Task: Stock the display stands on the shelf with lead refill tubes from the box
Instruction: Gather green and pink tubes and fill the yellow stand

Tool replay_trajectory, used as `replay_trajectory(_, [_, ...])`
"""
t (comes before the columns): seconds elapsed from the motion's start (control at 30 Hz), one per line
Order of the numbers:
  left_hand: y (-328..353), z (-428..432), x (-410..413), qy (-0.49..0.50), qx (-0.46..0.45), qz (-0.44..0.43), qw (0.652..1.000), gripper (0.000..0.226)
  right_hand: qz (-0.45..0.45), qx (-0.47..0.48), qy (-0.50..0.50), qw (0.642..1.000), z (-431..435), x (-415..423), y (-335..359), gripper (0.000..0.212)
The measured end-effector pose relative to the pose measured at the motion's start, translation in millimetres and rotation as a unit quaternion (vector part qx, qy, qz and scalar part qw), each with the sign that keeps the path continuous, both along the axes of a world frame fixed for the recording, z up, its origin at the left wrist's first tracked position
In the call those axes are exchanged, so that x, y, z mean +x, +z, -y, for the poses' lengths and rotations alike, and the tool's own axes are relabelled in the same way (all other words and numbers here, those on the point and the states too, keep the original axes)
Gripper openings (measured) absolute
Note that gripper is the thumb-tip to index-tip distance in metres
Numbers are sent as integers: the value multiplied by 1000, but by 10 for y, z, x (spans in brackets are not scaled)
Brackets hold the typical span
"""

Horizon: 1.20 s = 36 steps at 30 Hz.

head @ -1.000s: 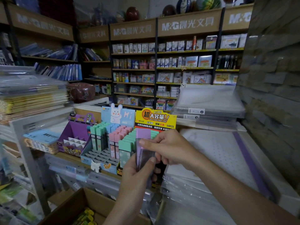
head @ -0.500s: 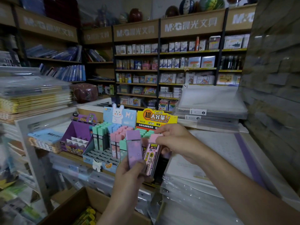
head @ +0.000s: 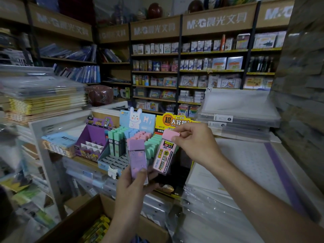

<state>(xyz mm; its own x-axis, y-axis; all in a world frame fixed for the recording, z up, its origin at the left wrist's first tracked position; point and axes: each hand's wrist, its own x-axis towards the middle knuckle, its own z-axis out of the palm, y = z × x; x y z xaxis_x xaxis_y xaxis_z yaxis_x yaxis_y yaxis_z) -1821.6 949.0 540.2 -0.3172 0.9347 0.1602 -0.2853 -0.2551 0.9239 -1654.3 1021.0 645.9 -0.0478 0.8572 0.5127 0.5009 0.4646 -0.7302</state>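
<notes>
Purple-capped lead refill tube (head: pixel 138 158) stands gripped in our left hand (head: pixel 134 183); our right hand (head: pixel 194 142) pinches a pink-capped tube (head: pixel 164 153) above the yellow display stand (head: pixel 175 120).

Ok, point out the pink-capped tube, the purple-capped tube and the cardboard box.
pink-capped tube (head: pixel 164 155): head view, on its printed label.
purple-capped tube (head: pixel 138 160): head view, on its body below the cap.
cardboard box (head: pixel 73 223): head view, on its inner wall.

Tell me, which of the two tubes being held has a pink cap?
The pink-capped tube, pinched at its cap by the right hand and printed with yellow and black text. The left hand holds the purple-capped tube.
</notes>
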Motion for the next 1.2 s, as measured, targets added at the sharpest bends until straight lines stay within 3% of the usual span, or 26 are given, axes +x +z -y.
replay_trajectory(0.3, [-30, -11, -32, 26, -12, -35, 999, 17, 66, 46, -25, 996, -72, -49, -161, 17])
replay_trajectory(0.57, [-15, 6, -44, 18, 5, -38, 999, 15, 151, 71, 20, 986, -59, -82, -266, 26])
replay_trajectory(0.77, [-25, 23, -75, 24, 15, -45, 999, 14, 182, 55, 36, 981, -27, -77, -338, 18])
replay_trajectory(1.2, [93, 40, -154, -12, 47, -79, 996, 29, 245, 73, 5, 967, 24, -62, -307, 23])
